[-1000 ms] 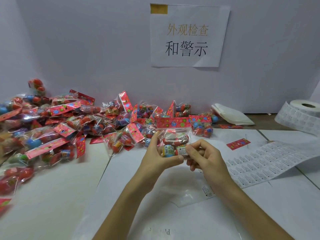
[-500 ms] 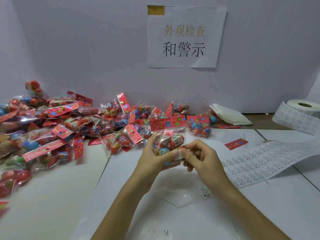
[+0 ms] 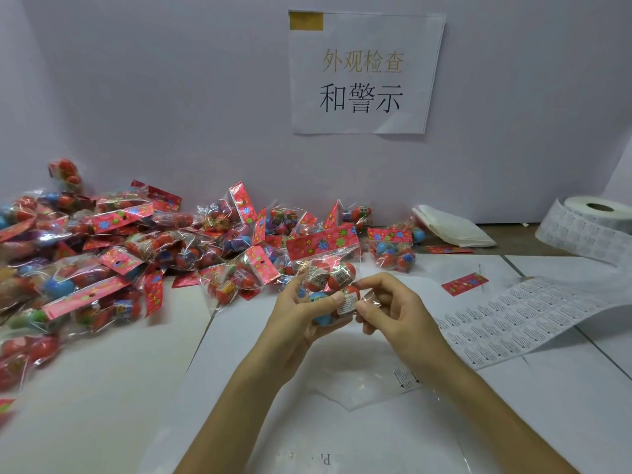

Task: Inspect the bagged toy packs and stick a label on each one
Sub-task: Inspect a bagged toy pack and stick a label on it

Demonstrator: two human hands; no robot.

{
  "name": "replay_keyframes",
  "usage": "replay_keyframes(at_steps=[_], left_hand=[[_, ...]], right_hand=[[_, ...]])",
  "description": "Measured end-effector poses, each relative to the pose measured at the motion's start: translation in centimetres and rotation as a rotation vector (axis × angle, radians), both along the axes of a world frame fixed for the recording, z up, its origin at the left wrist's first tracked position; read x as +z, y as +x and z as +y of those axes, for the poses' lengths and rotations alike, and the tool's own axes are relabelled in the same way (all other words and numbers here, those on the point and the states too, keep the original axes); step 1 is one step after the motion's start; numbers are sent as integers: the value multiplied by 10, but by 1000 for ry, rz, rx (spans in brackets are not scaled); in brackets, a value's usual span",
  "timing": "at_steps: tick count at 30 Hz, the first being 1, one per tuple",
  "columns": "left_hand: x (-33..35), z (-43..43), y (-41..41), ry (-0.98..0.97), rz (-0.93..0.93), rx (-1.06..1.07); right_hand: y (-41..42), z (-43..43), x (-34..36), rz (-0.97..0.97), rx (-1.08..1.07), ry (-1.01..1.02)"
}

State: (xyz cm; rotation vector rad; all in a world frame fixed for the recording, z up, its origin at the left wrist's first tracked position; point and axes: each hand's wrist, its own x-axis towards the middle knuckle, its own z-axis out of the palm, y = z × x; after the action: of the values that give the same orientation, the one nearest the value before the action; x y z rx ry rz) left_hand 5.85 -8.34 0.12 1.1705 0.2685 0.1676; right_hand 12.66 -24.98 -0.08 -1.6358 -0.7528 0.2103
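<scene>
White worktop [image 3: 102, 388] runs edge to edge, with a plain pale backboard [image 3: 171, 97] behind it. A big pile of bagged packs [image 3: 119, 261] sits left and far-centre against the backboard, red flowered header cards at all angles. A label strip [image 3: 513, 319] lies flat on the right and feeds up to the label roll [image 3: 595, 217] at the far right. A paper sign [image 3: 366, 73] with printed characters is fixed to the backboard, centre. A folded white stack [image 3: 451, 227] lies far right, just left of the roll. A clear film sheet [image 3: 369, 388] lies flat on the worktop below my hands. My left hand [image 3: 297, 323] cups the toy pack [image 3: 328, 278] from the left, fingers curled round it, thumb on the front. My right hand [image 3: 400, 313] pinches the pack's right side between thumb and forefinger, other fingers curled. The pack is held above the worktop at centre, header card up. A loose red card [image 3: 464, 283] lies right of the hands. A white label [image 3: 347, 304] is on the pack front, between my thumbs.
</scene>
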Motion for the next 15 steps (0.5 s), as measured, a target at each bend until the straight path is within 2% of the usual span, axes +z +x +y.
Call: replay_keyframes(at_steps=[5,11,15], left_hand=[[0,2,-1,31,-22,-73],[-2,-1,0,80,-30,-45],[-2,-1,0,103,2,-29]], right_hand=[[2,1,-2,17,-70,-9],[3,1,-2,35,-101,10],[2,1,-3,-20,-139,-20]])
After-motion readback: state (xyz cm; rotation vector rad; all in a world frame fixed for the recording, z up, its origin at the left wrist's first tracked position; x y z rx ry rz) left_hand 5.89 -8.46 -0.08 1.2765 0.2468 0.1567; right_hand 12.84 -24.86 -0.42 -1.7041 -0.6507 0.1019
